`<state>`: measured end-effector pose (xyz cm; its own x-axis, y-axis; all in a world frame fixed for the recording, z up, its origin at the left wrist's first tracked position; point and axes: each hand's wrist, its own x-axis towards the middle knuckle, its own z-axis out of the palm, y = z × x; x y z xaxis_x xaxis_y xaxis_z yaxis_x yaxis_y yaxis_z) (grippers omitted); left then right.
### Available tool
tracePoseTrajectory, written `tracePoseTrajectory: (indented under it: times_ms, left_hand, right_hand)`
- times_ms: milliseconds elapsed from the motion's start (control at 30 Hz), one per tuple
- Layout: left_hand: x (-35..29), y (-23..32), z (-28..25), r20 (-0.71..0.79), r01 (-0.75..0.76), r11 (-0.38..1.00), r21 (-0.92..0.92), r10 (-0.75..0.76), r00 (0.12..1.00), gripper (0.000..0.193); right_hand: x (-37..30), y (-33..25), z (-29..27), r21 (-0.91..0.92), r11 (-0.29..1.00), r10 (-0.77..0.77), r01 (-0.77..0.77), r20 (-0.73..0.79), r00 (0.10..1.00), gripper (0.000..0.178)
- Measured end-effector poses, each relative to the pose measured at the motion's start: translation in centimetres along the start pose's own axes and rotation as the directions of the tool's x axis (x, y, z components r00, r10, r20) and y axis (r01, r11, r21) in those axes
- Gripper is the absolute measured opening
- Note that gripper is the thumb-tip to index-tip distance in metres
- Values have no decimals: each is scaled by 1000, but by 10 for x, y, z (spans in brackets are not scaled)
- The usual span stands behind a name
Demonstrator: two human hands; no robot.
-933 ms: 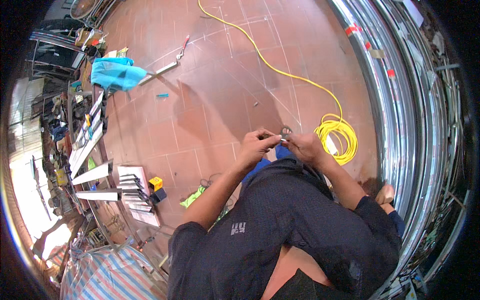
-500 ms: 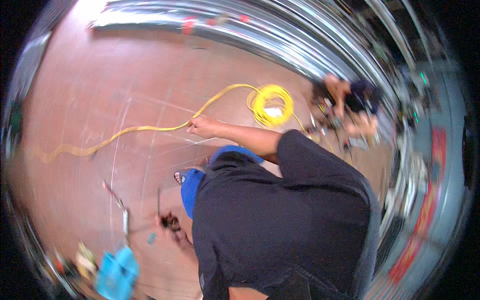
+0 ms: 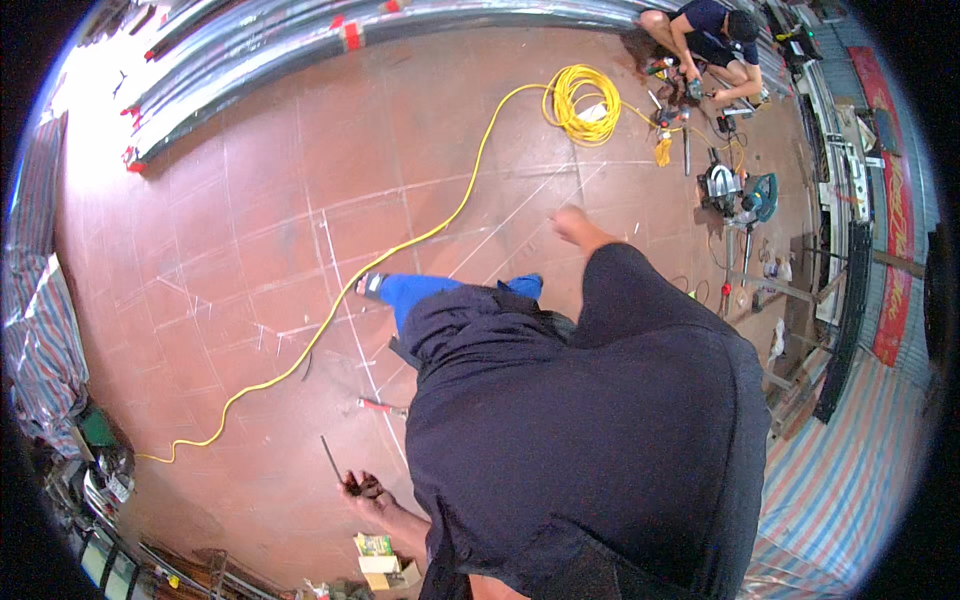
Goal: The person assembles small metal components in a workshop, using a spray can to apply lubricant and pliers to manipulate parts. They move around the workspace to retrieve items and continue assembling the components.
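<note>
Low on the floor (image 3: 230, 330) side, left of the dark shirt (image 3: 590, 400): left grip (image 3: 374, 507) closed round a dark thin-rod tool (image 3: 332, 460), rod angled up-left, clear of the hose. Its exact type is too small to tell. Right grip (image 3: 574, 226) is out ahead over bare tile, fingers look curled; can't tell if they're pressed together or on something.

Containers: one small cardboard box (image 3: 384, 579) at the lower edge, near the left forearm, flaps up. Green-and-yellow packet (image 3: 374, 545) shows at its top; can't tell if inside or just against it. Rest of contents hidden.

Red-handled tool (image 3: 379, 406) lies on the floor by the shirt hem. Yellow hose (image 3: 430, 232) crosses the tiles, passing right by the sandalled foot (image 3: 369, 285), and runs up to a yellow coil (image 3: 558, 104) with a white piece (image 3: 592, 113) in its ring. Top right: crouching co-worker (image 3: 703, 48) among tools, teal power saw (image 3: 762, 198) nearby. Metal profiles (image 3: 290, 50) stacked along the top, striped tarp (image 3: 835, 480) lower right
</note>
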<state>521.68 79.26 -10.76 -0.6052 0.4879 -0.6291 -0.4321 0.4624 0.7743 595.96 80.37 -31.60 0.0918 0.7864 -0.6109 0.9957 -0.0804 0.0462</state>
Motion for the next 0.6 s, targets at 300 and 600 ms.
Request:
tracePoseTrajectory:
  times_ms: [300, 600]
  left_hand:
    - [124, 63, -94, -210, 357, 917, 180, -319, 924, 24]
    - [323, 185, -196, -258, 381, 915, -131, -403, 878, 22]
  right_hand:
    - [277, -546, -420, 888, 245, -193, 389, -348, 917, 48]
    - [312, -790, -403, 797, 252, -471, 549, -395, 789, 42]
